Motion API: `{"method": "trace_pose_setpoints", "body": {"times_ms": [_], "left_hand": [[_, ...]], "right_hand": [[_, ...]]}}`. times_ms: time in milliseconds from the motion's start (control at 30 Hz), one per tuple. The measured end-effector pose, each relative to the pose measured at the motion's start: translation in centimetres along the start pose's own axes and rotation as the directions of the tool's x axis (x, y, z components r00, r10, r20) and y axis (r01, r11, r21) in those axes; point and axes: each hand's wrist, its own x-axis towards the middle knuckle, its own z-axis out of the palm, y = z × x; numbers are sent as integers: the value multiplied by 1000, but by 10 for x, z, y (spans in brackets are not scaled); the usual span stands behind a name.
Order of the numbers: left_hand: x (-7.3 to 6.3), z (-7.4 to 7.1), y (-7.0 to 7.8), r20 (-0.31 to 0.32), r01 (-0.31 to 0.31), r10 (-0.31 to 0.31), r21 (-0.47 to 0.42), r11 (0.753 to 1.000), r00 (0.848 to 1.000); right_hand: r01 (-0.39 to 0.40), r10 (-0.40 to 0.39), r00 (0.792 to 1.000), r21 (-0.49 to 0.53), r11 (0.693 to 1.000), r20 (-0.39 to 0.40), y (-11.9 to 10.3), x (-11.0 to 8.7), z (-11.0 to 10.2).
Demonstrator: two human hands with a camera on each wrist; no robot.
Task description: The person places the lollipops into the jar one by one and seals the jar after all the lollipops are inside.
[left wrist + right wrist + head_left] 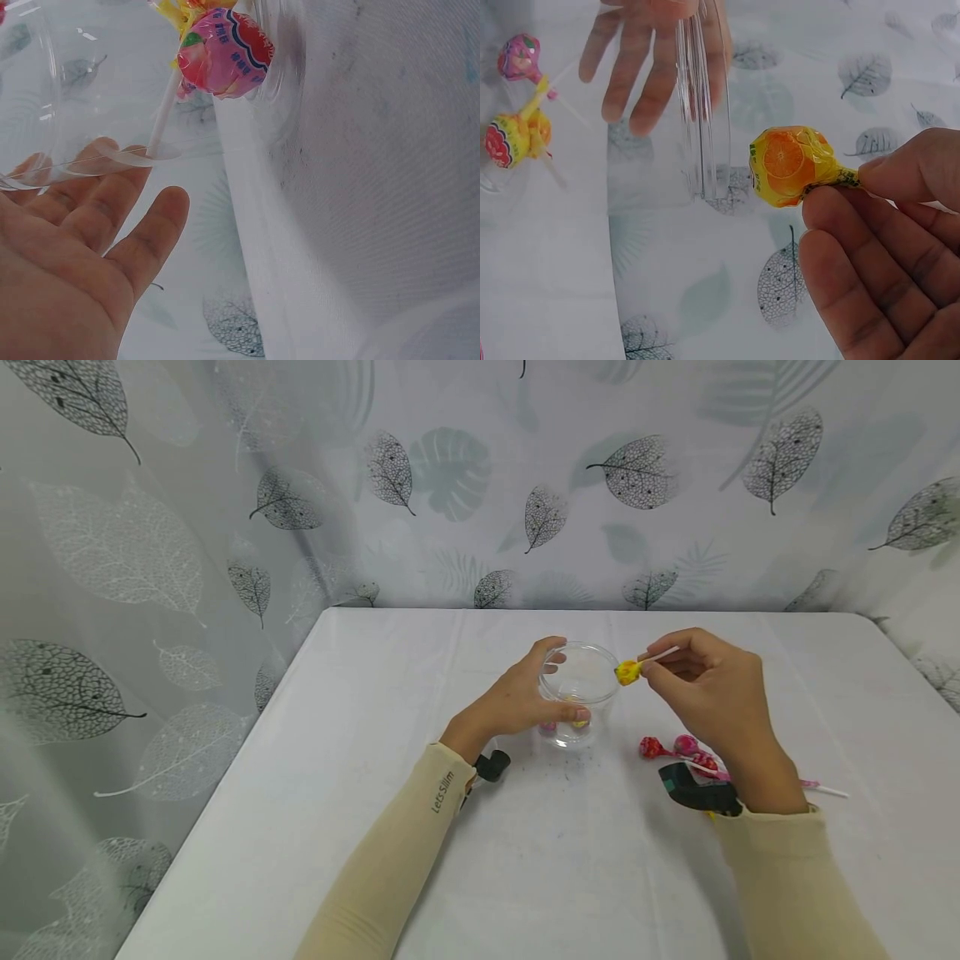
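My left hand (517,695) grips a clear round plastic jar (592,700) from its left side, thumb across the front and fingers round the back. The jar stands with its open mouth up. Inside, near the bottom, are a pink-wrapped lollipop (519,58) and yellow-wrapped lollipops (508,139), seen through the wall in the right wrist view. Between thumb and fingertips, my right hand (712,689) pinches a yellow lollipop (627,673) with an orange-slice print. Its wrapped head points at the jar's right rim, just outside the mouth, and its white stick angles back toward the hand.
Several red and pink lollipops (652,747) lie on the white table (360,735) below my right hand, partly covered by the hand and wrist camera (697,789). A leaf-patterned curtain (450,543) rises behind the table's back edge and along the left.
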Motion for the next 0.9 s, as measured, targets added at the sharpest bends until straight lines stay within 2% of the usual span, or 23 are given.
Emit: {"method": "trace_pose_setpoints", "body": {"times_ms": [333,900], "left_hand": [[-1,0,0,1,12,-12,-14,1000,1000],[-1,-1,1,5,2,-2,-20,1000,1000]], "right_hand": [[10,-9,999,-13,1000,44,-3,-1,7],[41,-40,996,-8,999,76,-3,-2,15]]}}
